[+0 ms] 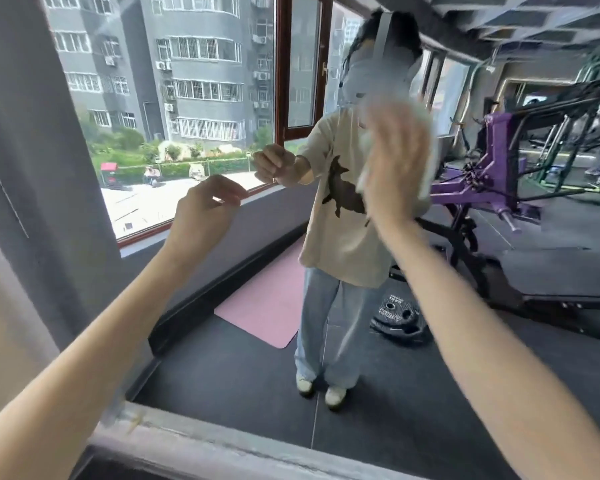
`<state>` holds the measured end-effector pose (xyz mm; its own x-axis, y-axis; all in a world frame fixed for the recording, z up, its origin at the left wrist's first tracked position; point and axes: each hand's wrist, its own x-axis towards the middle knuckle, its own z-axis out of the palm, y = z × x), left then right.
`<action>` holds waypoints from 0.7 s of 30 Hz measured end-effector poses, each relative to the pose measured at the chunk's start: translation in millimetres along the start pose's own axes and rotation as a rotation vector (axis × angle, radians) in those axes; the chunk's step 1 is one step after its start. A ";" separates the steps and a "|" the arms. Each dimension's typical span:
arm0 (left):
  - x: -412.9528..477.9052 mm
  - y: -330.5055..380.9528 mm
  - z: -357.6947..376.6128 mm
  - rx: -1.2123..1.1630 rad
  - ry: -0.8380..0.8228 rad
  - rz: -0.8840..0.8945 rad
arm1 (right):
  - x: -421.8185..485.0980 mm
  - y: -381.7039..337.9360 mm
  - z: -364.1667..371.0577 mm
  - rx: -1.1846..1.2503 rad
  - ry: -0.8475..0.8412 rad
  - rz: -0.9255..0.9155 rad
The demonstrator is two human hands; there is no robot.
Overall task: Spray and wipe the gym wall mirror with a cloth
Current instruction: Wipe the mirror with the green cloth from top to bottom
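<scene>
Two bare forearms (492, 341) rise from the lower corners. The right hand (395, 157), blurred, presses a crumpled white cloth (425, 174) with flat fingers against the large gym wall mirror (222, 375), high on its right. The left hand (205, 209) hovers near the glass, fingers loosely curled, holding nothing visible. Wiping seems to be underway; the next move likely calls for sweeping the cloth across unwiped glass. No spray bottle shows.
</scene>
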<state>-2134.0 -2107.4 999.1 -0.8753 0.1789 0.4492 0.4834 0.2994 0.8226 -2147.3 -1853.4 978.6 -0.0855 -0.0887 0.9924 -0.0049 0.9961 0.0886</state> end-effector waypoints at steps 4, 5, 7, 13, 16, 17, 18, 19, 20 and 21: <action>-3.3 -17.5 -1.1 -0.025 -0.024 -0.007 | -98.9 -27.9 19.6 0.014 -0.468 -0.568; -6.3 -23.5 -3.4 -0.035 -0.044 -0.009 | -128.2 -35.5 15.1 0.012 -0.629 -0.712; -10.8 -38.2 -13.1 -0.032 -0.057 -0.017 | -134.7 -35.5 12.3 -0.051 -0.720 -0.887; -4.7 -68.7 -44.9 0.037 0.018 -0.088 | 18.2 -54.3 42.5 -0.075 -0.313 -0.441; 1.4 -71.5 -64.9 0.040 0.095 -0.109 | 110.0 -71.8 57.5 -0.123 -0.072 -0.168; 2.6 -74.1 -75.8 0.045 0.125 -0.113 | 127.6 -81.6 63.2 -0.142 -0.008 -0.093; 4.1 -77.3 -84.6 0.049 0.149 -0.124 | 132.3 -90.9 65.3 -0.146 0.017 -0.024; 3.7 -82.5 -97.9 0.066 0.176 -0.144 | 127.0 -107.6 74.3 -0.119 0.033 -0.022; 5.7 -85.4 -104.4 0.073 0.187 -0.158 | 111.3 -116.6 83.8 -0.082 0.010 -0.078; 5.9 -90.7 -115.5 0.086 0.204 -0.170 | 86.4 -133.4 94.8 -0.024 -0.075 -0.176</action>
<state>-2184.5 -2241.8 967.3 -0.9242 -0.0710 0.3753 0.3207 0.3894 0.8634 -2248.5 -1993.6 1044.5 -0.1592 -0.2602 0.9523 -0.0022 0.9647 0.2632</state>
